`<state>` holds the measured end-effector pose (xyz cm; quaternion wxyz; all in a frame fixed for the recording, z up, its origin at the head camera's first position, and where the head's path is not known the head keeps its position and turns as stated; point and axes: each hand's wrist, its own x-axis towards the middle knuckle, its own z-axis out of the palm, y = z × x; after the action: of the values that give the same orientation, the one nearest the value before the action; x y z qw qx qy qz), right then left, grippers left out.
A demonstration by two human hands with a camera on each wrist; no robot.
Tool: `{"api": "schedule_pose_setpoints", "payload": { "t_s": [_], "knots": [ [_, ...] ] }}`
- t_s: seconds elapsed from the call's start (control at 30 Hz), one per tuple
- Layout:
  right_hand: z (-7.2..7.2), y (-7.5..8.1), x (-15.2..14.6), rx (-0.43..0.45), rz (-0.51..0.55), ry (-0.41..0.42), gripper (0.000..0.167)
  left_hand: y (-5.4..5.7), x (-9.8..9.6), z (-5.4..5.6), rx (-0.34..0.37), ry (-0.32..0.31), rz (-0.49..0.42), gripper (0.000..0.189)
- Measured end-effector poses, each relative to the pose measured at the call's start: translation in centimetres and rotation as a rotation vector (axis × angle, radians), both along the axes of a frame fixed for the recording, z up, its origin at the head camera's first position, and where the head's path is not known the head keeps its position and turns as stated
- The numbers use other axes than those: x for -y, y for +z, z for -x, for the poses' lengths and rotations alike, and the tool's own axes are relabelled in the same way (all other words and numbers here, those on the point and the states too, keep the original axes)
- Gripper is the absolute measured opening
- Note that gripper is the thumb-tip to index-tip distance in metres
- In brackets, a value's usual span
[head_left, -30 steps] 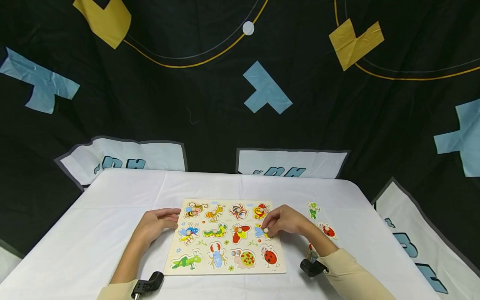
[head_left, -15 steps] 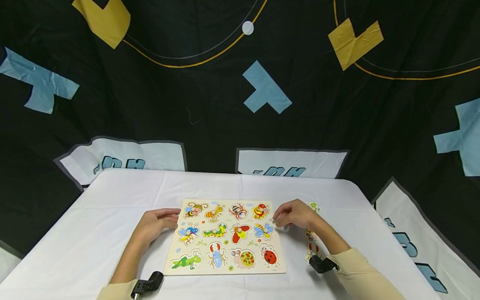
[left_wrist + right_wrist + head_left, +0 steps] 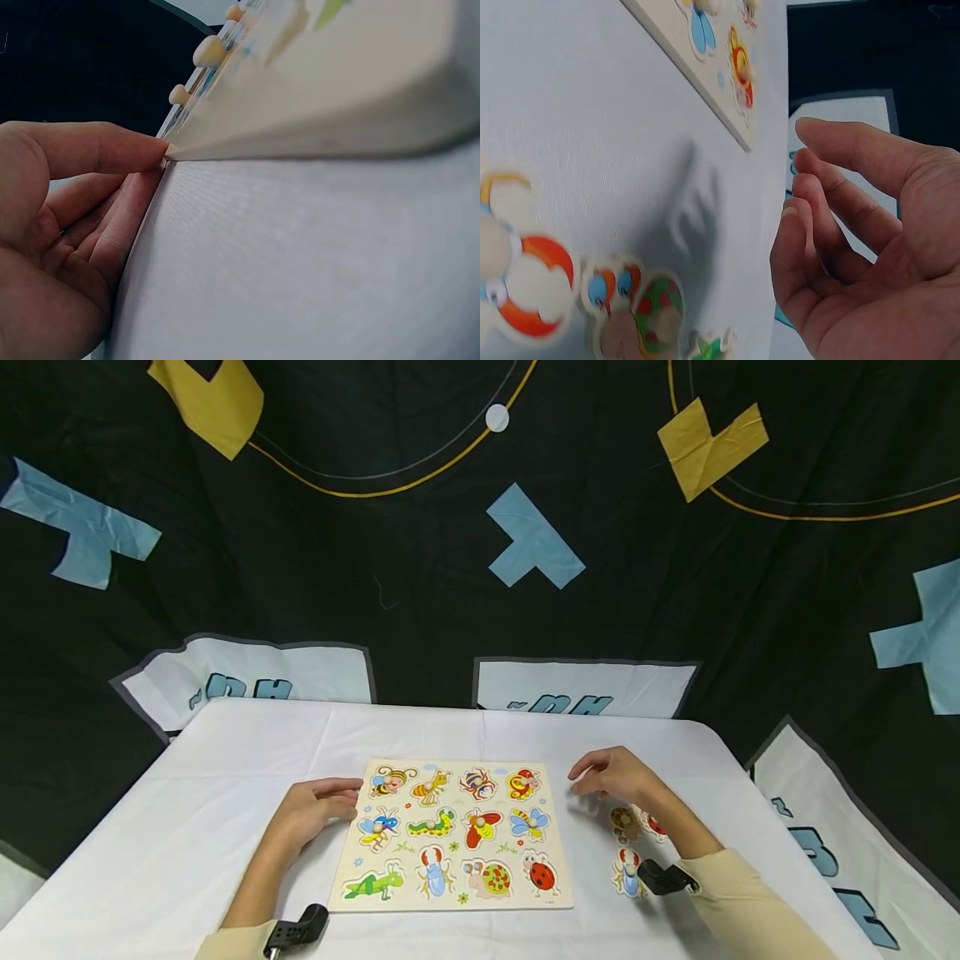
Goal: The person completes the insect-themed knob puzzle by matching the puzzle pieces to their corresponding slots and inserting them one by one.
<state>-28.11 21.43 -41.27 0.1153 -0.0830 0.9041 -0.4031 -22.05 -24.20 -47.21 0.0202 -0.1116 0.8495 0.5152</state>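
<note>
A pale wooden knob puzzle board (image 3: 408, 892) with rows of bright insect pictures lies on the white table. My left hand (image 3: 307, 814) rests at its left side, with a fingertip touching the board's edge (image 3: 300, 139) in the left wrist view. My right hand (image 3: 618, 777) hovers right of the board, holding nothing, its fingers loosely bent. Below that hand lie loose knobbed pieces: a stag beetle (image 3: 628, 872), a snail (image 3: 624, 823) and a partly covered ladybug (image 3: 657, 828). The right wrist view also catches a green piece (image 3: 711, 346), cut off at the bottom.
White cloth covers the table (image 3: 240, 793), whose far edge meets a black curtain (image 3: 420, 568) with blue and yellow shapes. Black wrist cameras (image 3: 298, 928) are strapped to both forearms. Wooden knobs (image 3: 211, 51) stand up from the board's upper pictures.
My right hand has left the blue-and-yellow winged insect on the board and moved right, over the loose pieces. The left hand has stayed at the board's edge.
</note>
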Motion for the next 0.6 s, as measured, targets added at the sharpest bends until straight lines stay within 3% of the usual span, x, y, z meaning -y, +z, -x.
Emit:
{"api": "schedule_pose_setpoints", "payload": {
  "t_s": [0.6],
  "knots": [
    [0.6,0.5,-4.3,0.022,-0.024,-0.156,0.032,0.3,0.2,-0.1,0.003,-0.044,-0.004,0.054]
  ]
}}
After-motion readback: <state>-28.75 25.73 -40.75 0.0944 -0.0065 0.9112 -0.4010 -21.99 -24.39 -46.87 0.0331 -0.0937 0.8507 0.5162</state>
